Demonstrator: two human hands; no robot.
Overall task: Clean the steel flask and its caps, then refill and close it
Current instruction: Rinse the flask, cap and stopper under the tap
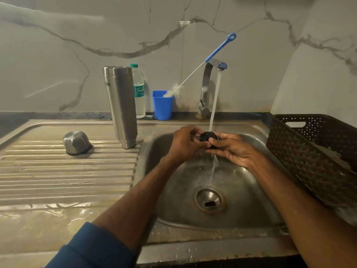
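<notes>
Both hands hold a small black inner cap [208, 137] over the sink basin [173, 190], right under the stream running from the tap [207, 84]. My left hand [186, 143] grips the cap from the left; my right hand [230, 147] cradles it from below and the right. The steel flask [121, 105] stands upside down on the ribbed drainboard [67, 171], mouth down. A steel outer cap [76, 142] lies inverted farther left on the drainboard.
A blue cup [162, 107] behind the sink holds a bottle brush [202, 64] with a blue handle leaning toward the tap. A clear plastic water bottle [139, 91] stands behind the flask. A dark woven basket [313, 151] sits right of the basin.
</notes>
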